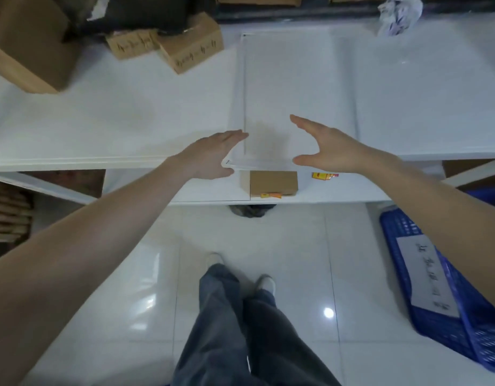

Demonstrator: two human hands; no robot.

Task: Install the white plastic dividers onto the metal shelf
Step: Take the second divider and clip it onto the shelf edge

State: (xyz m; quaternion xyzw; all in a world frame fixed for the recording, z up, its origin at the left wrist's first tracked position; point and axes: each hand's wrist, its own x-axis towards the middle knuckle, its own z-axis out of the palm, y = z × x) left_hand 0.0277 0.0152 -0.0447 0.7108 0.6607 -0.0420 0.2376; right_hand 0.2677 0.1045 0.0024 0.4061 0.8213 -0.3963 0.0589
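Over shelf, two hands (spread), one divider

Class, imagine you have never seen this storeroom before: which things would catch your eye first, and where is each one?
First, the two bare arms reaching in: the left hand and right hand hover open, palms facing, over the front edge of the white metal shelf. Between them stands a thin white plastic divider, running front to back. Next come the brown cardboard boxes at the shelf's far left and the blue crate on the floor at right.
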